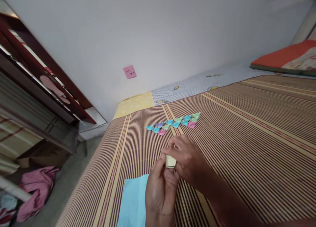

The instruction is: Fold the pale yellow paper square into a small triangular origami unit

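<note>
A small folded piece of pale yellow paper (170, 161) is held between both my hands above the striped mat. My left hand (161, 189) is palm up, its thumb against the paper's left edge. From the right, my right hand (186, 158) reaches over with its fingers closed on the top and right side of the paper. Part of the paper is hidden behind the fingers. Partly under my left wrist lies a sheet of light blue paper (132, 200). Beyond my hands, several small folded paper triangles (175, 124) in blue, green, pink and purple are laid in rows.
The striped mat (234, 148) covers the bed. A patterned sheet (182, 88) shows along the wall, where a pink note (129, 72) is stuck. An orange folded cloth (278, 57) lies at the far right. Pink cloth (37, 190) lies low at the left beside the bed.
</note>
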A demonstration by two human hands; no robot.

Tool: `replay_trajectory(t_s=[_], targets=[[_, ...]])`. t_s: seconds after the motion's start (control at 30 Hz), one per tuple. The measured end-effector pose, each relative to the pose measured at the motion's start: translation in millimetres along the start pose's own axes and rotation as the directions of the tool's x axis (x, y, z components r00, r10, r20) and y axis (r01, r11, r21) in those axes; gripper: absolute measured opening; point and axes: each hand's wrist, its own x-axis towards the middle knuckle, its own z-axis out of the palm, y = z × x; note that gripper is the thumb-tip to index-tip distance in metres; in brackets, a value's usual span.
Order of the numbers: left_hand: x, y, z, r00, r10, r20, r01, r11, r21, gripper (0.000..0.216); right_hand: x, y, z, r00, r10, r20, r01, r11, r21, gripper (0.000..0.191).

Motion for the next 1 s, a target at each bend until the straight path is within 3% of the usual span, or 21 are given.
replay_trajectory(t_s=[0.17,0.37,0.43,0.53,0.63,0.77,0.9,1.0], targets=[[-0.6,-1.6,6.6,0.991,0.116,-0.070,-0.115,0.993,0.013,0.026,-2.3,-0.4,3.2,0.999,0.011,0.054,-0.013,0.999,0.040,0.023],[6.8,-1.5,-3.8,0.956,0.232,-0.179,-0.225,0.973,0.060,0.026,-2.4,0.7,-7.7,0.977,0.088,0.193,-0.135,0.960,0.246,0.053],[8.4,1.3,-7.4,0.940,0.303,-0.158,-0.292,0.952,0.094,0.029,-2.2,4.3,-13.1,0.967,0.165,0.193,-0.222,0.919,0.325,0.052],[8.6,4.7,-9.1,0.917,0.383,-0.110,-0.369,0.920,0.131,0.030,-1.8,7.9,-17.9,0.912,0.377,0.165,-0.410,0.801,0.436,0.015],[6.5,4.2,-7.3,0.902,0.423,-0.084,-0.407,0.900,0.155,0.029,-1.4,4.8,-16.6,0.850,0.454,0.267,-0.523,0.673,0.523,0.024],[3.9,0.5,-4.2,0.906,0.423,-0.026,-0.415,0.897,0.152,0.030,-0.3,-5.1,-9.9,0.826,0.448,0.342,-0.559,0.576,0.596,0.021],[4.0,-0.9,-2.9,0.902,0.431,-0.011,-0.426,0.895,0.132,0.027,0.9,-7.7,-5.0,0.856,0.442,0.267,-0.504,0.599,0.623,0.021],[3.6,-1.0,-2.5,0.899,0.437,0.007,-0.434,0.889,0.145,0.027,-0.3,-5.1,-1.9,0.853,0.434,0.289,-0.505,0.546,0.668,0.019]])
